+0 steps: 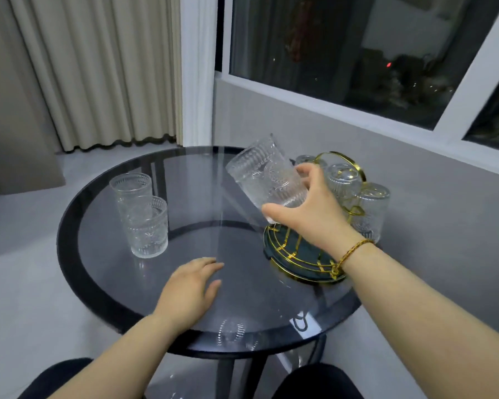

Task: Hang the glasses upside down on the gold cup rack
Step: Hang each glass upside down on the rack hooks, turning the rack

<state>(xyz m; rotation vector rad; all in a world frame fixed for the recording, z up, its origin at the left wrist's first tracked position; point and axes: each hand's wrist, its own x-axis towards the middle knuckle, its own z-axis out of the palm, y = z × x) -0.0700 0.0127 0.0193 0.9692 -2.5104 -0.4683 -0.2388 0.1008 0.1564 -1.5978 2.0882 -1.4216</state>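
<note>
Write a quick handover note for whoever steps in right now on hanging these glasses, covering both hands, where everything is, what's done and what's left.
Right hand: gripping one ribbed glass, tilted in the air above the near side of the gold cup rack, not yet on a peg.
Left hand: empty, palm down on the round glass table.
Done: three glasses already sit upside down on the rack, at the back, the middle and the right.
Left: finish turning over the held glass and hang it, then the two upright glasses at the table's left, the far one and the near one.
</note>
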